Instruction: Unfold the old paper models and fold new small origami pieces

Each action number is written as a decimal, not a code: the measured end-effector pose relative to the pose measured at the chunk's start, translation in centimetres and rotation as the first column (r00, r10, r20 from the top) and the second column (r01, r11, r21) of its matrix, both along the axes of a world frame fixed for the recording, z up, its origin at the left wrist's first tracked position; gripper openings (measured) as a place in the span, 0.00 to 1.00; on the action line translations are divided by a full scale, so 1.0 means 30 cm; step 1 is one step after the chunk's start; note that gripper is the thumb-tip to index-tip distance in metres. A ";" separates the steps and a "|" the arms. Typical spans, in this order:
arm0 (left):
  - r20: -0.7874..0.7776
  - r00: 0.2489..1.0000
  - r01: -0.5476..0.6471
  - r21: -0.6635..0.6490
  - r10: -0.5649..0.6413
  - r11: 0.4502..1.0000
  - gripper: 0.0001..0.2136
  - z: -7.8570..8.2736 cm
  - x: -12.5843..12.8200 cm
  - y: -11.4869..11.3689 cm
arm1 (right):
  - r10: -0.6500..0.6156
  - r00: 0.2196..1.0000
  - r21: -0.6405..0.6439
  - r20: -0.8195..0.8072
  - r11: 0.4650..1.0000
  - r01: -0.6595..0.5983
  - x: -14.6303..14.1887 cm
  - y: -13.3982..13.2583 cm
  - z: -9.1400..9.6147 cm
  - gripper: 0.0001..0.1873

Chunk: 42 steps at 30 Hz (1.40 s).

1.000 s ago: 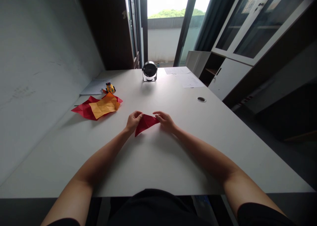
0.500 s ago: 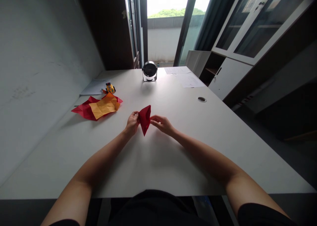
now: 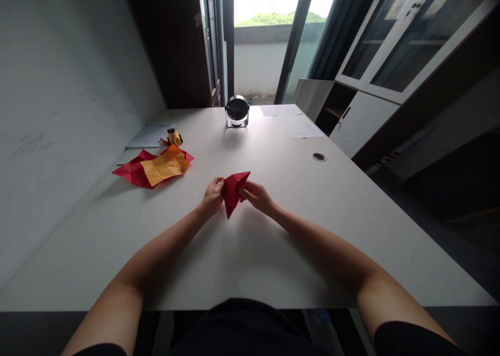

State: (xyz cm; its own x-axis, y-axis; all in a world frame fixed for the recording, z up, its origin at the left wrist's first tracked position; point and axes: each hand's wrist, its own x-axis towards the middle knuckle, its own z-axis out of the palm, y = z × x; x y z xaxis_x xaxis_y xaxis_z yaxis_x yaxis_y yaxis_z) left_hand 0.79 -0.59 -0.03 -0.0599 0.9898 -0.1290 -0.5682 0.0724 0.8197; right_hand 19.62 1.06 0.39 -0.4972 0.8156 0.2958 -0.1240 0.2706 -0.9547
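Across most of the view, saw a white table, with a white cabinet beyond its right edge. Noted a creased red sheet on the left side, lying partly under a wrinkled orange sheet. Recorded white papers toward the far right corner; a round black device on a metal stand at the far end. Found left hand pinching the left edge of a folded red paper, right hand with thumb and fingers closed at its right edge. Logged the folded red paper between the two, over the table's middle, one corner pointing toward the near edge, another toward far right. Spotted a small yellow toy just behind the orange sheet; a round hole farther right.
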 end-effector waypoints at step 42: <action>-0.070 0.994 -0.085 -0.050 0.082 0.995 0.08 -0.022 0.032 -0.012 | 0.062 0.996 0.060 0.058 0.996 -0.065 -0.003 -0.044 0.036 0.12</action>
State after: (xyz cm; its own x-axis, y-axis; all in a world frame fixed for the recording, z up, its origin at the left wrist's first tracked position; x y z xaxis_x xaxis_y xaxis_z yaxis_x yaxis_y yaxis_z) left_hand 1.76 -0.95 -0.69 -0.1524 0.9729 -0.1740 -0.5175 0.0714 0.8527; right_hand 19.53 -0.25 1.48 -0.5647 0.7627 0.3152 -0.0897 0.3230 -0.9421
